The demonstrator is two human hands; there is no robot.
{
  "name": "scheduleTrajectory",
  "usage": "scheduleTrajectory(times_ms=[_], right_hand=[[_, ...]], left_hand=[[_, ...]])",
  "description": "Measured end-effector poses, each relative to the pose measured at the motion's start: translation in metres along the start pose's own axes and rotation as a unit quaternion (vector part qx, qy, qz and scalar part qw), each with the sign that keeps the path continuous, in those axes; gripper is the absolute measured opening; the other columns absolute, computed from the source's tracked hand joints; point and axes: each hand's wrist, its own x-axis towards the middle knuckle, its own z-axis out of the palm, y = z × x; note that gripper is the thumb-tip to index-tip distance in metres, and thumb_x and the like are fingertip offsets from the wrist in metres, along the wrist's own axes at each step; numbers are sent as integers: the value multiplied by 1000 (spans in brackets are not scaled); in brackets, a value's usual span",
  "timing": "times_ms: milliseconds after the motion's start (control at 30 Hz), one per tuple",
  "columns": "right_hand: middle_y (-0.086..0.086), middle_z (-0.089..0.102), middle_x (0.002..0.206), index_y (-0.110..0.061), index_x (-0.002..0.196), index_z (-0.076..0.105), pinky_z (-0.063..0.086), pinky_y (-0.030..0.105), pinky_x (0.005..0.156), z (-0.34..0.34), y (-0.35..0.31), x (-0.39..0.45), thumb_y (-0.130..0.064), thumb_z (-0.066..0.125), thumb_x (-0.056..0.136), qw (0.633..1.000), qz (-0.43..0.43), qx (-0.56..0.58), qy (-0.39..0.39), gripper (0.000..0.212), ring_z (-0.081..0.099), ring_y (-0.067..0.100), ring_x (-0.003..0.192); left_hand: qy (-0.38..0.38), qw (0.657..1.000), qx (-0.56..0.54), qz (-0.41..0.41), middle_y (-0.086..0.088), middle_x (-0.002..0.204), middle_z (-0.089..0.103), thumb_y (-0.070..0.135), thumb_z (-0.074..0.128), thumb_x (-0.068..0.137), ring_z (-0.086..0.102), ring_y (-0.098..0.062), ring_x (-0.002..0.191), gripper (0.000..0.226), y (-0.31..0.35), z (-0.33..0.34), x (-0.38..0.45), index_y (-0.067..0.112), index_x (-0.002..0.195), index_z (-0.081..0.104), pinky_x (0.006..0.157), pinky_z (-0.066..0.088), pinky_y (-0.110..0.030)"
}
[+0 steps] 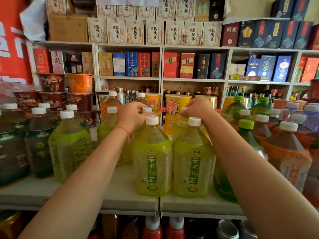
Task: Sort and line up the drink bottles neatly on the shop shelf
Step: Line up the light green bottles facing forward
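Gripping second-row bottle tops, left hand (133, 116) and right hand (198, 107) reach past two front bottles (152, 157); noodle cups (176, 104) at 12 o'clock crowd the shelf (120, 192).

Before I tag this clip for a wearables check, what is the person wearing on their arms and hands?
Both forearms are bare, with no sleeves in view. The left hand has a thin red string bracelet around its wrist. The right hand shows no glove, ring, watch or band in this view.
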Motion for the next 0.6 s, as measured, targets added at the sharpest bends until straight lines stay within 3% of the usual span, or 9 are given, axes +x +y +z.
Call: scheduleTrajectory(times_ms=[67,200,333,400,500,600], right_hand=[[11,69,120,-2,117,71,52,32,78,-6,3,-4,-45,74,85,1000,-19,-5,-5,54,66,24,105],[15,68,123,0,118,70,53,40,96,-18,5,-17,-46,74,85,998,-37,19,-36,57,64,29,113],[12,67,122,-6,117,72,51,42,97,-28,2,-34,-39,71,89,995,-62,9,-75,43,62,30,114],[10,68,122,-8,117,72,51,37,89,-32,4,-39,-37,71,91,994,-63,22,-81,39,63,27,113],[8,68,125,-8,117,73,44,29,82,-30,3,-43,-35,72,90,993,-65,56,-75,38,61,23,114],[8,67,126,-7,122,71,45,28,78,-30,2,-43,-31,65,95,993,-74,49,-78,36,62,22,114]], left_hand=[[-3,1000,-16,-8,-5,114,75,27,88,77,70,-19,104,43,0,-1,-4,13,115,73,93,57,-44],[-15,1000,-10,8,-3,109,76,29,90,75,70,-14,96,38,9,-2,-9,18,107,74,88,59,-40],[-18,999,-30,-12,3,96,77,32,93,69,71,-14,90,29,11,-4,-11,28,87,70,86,60,-41],[-6,999,-29,-15,3,92,76,33,94,68,71,-15,88,31,14,-5,-14,31,79,66,84,61,-41],[7,1000,-7,0,2,84,71,44,94,62,68,-18,83,41,21,-2,-17,28,75,60,76,59,-38],[5,1000,8,20,4,82,66,49,90,67,64,-17,80,42,26,1,-18,27,76,56,69,54,-35]])
